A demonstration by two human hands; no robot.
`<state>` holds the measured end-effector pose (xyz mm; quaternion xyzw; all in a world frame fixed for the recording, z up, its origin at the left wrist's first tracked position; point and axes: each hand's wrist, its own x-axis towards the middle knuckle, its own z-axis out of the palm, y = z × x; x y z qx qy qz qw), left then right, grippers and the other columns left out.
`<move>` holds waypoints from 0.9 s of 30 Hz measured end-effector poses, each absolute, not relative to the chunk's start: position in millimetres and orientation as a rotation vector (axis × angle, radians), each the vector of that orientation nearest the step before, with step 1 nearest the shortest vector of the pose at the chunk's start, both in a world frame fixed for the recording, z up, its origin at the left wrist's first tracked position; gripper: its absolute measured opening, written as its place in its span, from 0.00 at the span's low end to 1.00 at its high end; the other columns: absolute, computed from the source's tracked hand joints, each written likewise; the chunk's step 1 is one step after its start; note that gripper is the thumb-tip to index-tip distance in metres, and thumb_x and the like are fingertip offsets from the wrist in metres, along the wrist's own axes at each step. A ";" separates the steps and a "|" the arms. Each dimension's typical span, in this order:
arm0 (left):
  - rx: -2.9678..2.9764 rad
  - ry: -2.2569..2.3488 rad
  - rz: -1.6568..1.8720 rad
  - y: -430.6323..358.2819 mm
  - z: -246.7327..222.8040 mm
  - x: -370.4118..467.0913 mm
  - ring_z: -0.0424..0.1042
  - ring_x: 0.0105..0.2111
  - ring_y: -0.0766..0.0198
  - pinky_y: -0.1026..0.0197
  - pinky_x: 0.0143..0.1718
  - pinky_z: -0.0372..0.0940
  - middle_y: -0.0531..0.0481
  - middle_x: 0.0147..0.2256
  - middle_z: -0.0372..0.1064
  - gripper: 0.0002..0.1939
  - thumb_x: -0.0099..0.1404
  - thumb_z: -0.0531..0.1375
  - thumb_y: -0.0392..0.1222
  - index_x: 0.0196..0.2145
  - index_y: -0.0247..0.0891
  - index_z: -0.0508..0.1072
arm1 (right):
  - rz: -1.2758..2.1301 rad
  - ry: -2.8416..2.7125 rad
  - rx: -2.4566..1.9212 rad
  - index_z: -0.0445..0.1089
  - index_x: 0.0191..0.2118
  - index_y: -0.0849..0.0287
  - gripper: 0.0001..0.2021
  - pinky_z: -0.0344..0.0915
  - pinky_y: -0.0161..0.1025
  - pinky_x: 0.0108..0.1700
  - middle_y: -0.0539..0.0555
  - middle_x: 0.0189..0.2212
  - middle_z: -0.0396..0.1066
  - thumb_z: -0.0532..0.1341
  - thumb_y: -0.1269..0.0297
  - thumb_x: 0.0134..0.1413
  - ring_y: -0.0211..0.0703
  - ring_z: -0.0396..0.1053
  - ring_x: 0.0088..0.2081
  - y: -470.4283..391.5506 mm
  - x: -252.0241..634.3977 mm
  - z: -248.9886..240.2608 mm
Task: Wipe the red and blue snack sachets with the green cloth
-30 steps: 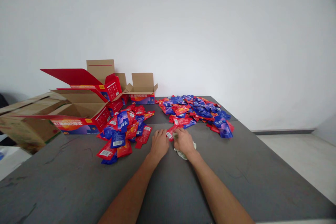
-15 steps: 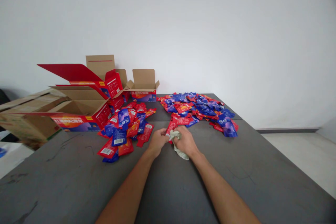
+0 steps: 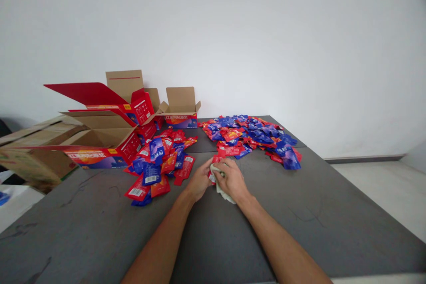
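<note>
Over the middle of the grey table, my left hand is closed on a red pouch, most of which is covered by my hands and a cloth. My right hand grips the pale crumpled cloth and presses it against the pouch; a tail of the cloth hangs toward me. Left of my hands lies a smaller pile of red and blue pouches, some with barcodes showing. Beyond them, further back, spreads a larger heap of similar pouches.
Open red printed cartons stand at the left of the table, and a smaller open box sits at the back. Brown cardboard boxes are beyond the left edge. A white wall rises behind.
The cloth has shifted left and now covers more of the red pouch. My left hand has turned more around the pouch, and my right hand has moved slightly left with the cloth.
</note>
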<state>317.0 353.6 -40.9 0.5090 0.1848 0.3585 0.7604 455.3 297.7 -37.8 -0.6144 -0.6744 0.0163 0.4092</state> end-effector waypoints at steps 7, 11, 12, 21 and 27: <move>1.230 0.349 0.711 340.5 -32.6 323.7 0.74 0.48 0.53 0.56 0.47 0.67 0.45 0.48 0.76 0.41 0.47 0.61 0.24 0.61 0.41 0.69 | -0.090 -1.383 -1.622 0.77 0.49 0.53 0.15 0.63 0.42 0.55 0.57 0.46 0.72 0.56 0.61 0.65 0.46 0.67 0.49 295.9 478.4 -23.7; 1.225 0.358 0.738 340.8 -36.0 325.1 0.73 0.50 0.52 0.54 0.50 0.67 0.45 0.50 0.76 0.41 0.47 0.60 0.24 0.60 0.41 0.69 | -0.078 -1.383 -1.651 0.77 0.50 0.53 0.15 0.63 0.42 0.55 0.57 0.47 0.71 0.55 0.61 0.64 0.47 0.67 0.49 294.6 477.1 -22.7; 1.213 0.366 0.755 341.9 -37.4 324.9 0.73 0.50 0.52 0.54 0.50 0.67 0.44 0.50 0.75 0.42 0.47 0.60 0.24 0.61 0.41 0.69 | -0.064 -1.405 -1.654 0.76 0.50 0.53 0.15 0.63 0.42 0.55 0.57 0.47 0.71 0.55 0.62 0.64 0.47 0.67 0.49 294.2 473.8 -23.5; 1.108 0.422 0.984 356.9 -41.3 319.5 0.72 0.51 0.55 0.57 0.49 0.68 0.44 0.55 0.72 0.47 0.43 0.57 0.25 0.63 0.44 0.65 | 0.104 -1.708 -1.537 0.76 0.50 0.47 0.16 0.64 0.40 0.53 0.54 0.44 0.71 0.58 0.67 0.60 0.45 0.67 0.48 290.6 436.5 -34.4; 0.983 0.560 0.998 357.0 -36.3 318.8 0.75 0.40 0.59 0.60 0.37 0.69 0.45 0.51 0.74 0.41 0.46 0.60 0.29 0.60 0.43 0.68 | 0.130 -1.392 -1.468 0.77 0.46 0.54 0.12 0.66 0.39 0.55 0.56 0.48 0.71 0.60 0.64 0.58 0.44 0.69 0.49 295.0 445.3 -33.1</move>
